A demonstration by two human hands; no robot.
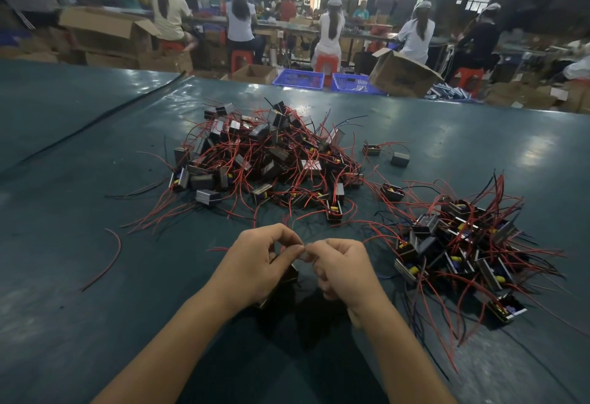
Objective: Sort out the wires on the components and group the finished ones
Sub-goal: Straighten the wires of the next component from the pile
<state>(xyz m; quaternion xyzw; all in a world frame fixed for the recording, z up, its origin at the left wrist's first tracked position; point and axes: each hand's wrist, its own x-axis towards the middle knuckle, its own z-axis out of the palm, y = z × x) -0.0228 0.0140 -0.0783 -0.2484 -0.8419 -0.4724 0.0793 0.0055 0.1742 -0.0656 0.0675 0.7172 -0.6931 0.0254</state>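
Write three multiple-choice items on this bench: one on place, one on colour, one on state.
1. On the table, the smaller pile lies: A far left; B right; C far edge.
2. Most wires are: A red; B green; C white.
3. The left hand and right hand: A lie flat; B grip a component and its wire; C hang idle.
Key: B, it sits right of both hands; A, red strands dominate; B, curled fingers meet over the component.
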